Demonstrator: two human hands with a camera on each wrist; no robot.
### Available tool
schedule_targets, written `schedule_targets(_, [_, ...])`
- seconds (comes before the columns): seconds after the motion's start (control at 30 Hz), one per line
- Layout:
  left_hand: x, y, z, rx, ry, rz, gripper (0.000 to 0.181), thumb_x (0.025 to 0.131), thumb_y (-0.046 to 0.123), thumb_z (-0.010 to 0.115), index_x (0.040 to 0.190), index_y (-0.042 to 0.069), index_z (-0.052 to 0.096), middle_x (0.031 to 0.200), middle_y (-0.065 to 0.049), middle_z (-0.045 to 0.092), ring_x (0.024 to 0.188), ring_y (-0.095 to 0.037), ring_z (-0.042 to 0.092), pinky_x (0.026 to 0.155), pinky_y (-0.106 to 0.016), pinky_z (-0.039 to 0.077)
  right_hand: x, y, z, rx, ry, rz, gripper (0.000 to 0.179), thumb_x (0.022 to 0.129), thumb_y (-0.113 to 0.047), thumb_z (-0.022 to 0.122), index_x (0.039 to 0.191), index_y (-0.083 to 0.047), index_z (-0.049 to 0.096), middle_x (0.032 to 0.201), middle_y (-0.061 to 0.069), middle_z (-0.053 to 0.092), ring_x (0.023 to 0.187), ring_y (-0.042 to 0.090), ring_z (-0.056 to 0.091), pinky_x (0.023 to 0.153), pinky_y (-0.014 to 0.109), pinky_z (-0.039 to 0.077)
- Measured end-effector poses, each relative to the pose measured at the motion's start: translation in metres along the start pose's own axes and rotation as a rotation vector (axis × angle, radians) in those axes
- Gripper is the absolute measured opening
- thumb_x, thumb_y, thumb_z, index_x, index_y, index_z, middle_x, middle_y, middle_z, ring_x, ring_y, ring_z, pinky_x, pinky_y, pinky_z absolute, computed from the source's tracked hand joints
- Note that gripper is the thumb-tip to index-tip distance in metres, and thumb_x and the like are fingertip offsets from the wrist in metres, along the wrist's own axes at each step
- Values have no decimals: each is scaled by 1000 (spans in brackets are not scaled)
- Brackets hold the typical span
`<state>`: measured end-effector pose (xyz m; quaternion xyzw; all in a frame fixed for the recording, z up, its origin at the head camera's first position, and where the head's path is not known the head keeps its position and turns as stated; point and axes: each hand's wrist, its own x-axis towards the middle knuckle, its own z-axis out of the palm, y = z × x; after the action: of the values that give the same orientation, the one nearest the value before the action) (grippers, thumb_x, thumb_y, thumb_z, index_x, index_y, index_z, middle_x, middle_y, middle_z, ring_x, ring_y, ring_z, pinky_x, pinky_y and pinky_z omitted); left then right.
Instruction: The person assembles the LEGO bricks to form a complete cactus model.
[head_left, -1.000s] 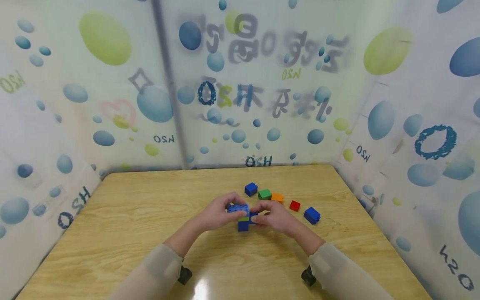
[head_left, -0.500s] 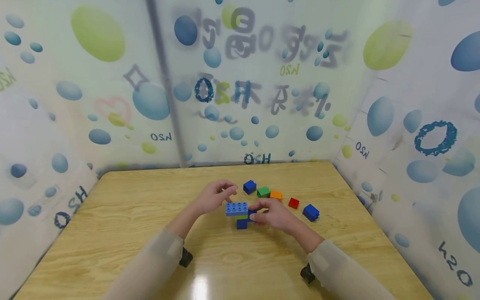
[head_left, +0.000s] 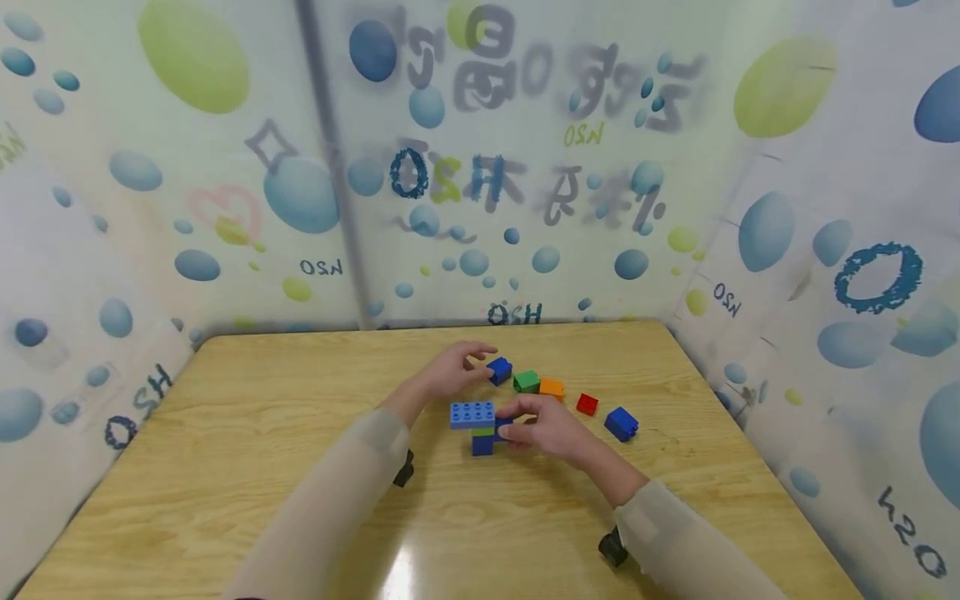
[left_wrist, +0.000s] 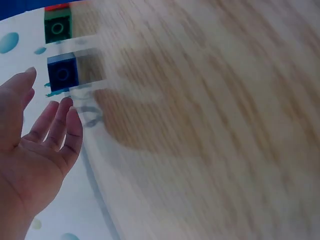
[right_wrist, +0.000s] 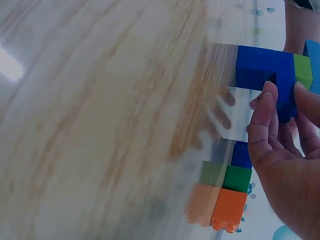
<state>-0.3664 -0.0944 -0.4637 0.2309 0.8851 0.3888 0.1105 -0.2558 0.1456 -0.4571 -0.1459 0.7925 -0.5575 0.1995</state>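
In the head view a small stack of toy building bricks stands mid-table. A light blue studded brick (head_left: pixel 472 413) tops it, over a thin lime green brick (right_wrist: pixel 302 70) and a dark blue brick (head_left: pixel 482 446) at the bottom. From its right side juts another blue brick (right_wrist: pixel 285 95), which my right hand (head_left: pixel 553 427) pinches between thumb and fingers. Behind the stack my left hand (head_left: pixel 452 371) reaches out, fingers spread and holding nothing. Its fingertips are right at a loose blue brick (head_left: pixel 499 371); the left wrist view shows a small gap between fingers and brick.
Right of that loose brick lie a green brick (head_left: pixel 527 382), an orange brick (head_left: pixel 552 388), a small red brick (head_left: pixel 587 404) and a blue brick (head_left: pixel 622 424). A patterned curtain-like wall (head_left: pixel 450 292) borders the wooden table (head_left: pixel 285 392) at the back.
My left hand has let go of the stack and moved back and right to the loose blue brick. My right hand keeps its pinch on the stack's side brick.
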Motion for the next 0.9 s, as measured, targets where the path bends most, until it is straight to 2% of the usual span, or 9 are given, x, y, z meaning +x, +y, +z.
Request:
schedule_targets(0.1, [6, -2, 3, 31, -30, 31, 54, 112, 29, 67, 163, 17, 54, 158, -16, 58, 130, -35, 68, 113, -53, 57, 1, -1, 0, 2, -9, -19, 27, 105, -11, 75, 129, 1, 72, 132, 21, 68, 103, 34, 80, 91, 45, 68])
schedule_targets(0.2, [9, -2, 6, 81, -50, 55, 57, 112, 31, 66, 166, 19, 50, 156, -17, 56, 118, -30, 67, 106, -47, 58, 2, -2, 0, 1, -13, -35, 27, 106, -10, 74, 130, 2, 72, 131, 21, 68, 103, 37, 79, 91, 46, 68])
schedule_targets(0.33, [10, 0, 10, 154, -66, 39, 58, 113, 37, 64, 167, 23, 48, 145, -17, 56, 103, -25, 58, 93, -41, 52, 2, -2, 0, 6, -17, -42, 27, 106, -10, 73, 130, 2, 71, 131, 21, 68, 103, 37, 79, 91, 45, 68])
schedule_targets(0.47, [8, -1, 11, 181, -63, -22, 56, 113, 40, 63, 166, 28, 51, 141, -15, 56, 110, -24, 56, 100, -42, 54, 2, -1, 1, 10, -20, -35, 27, 106, -10, 73, 130, 2, 71, 132, 22, 67, 103, 36, 79, 92, 45, 68])
schedule_targets(0.6, [8, -5, 10, 162, -47, -24, 51, 111, 30, 65, 160, 19, 56, 149, -15, 60, 124, -30, 60, 112, -50, 55, 1, 0, 2, 14, -16, -29, 26, 106, -9, 73, 130, 2, 71, 132, 21, 67, 102, 36, 79, 92, 46, 68])
schedule_targets(0.67, [19, -28, 13, 173, -28, 14, 49, 109, 30, 66, 156, 16, 58, 147, -15, 63, 125, -30, 61, 113, -48, 55, 1, 0, 1, 18, -12, -26, 25, 106, -9, 72, 129, 2, 71, 131, 21, 67, 102, 35, 79, 92, 46, 68])
schedule_targets(0.77, [19, -35, 9, 167, -27, -19, 47, 104, 28, 70, 149, 16, 59, 142, -15, 66, 123, -30, 62, 112, -48, 55, 0, 1, 1, 21, -10, -24, 26, 106, -9, 73, 129, 2, 71, 130, 21, 67, 101, 33, 79, 91, 45, 68])
schedule_targets(0.83, [22, -56, 9, 185, -7, 3, 45, 102, 33, 73, 143, 18, 60, 136, -13, 67, 117, -27, 63, 108, -43, 56, 0, 1, 1, 23, -9, -20, 26, 106, -9, 73, 130, 2, 71, 131, 21, 66, 102, 33, 79, 91, 45, 68])
schedule_targets(0.9, [6, -38, 1, 171, -6, -56, 43, 101, 29, 75, 140, 17, 60, 133, -15, 68, 116, -29, 63, 107, -46, 57, 1, 2, 1, 23, -6, -12, 27, 105, -10, 74, 130, 2, 71, 131, 22, 66, 103, 32, 79, 91, 45, 68])
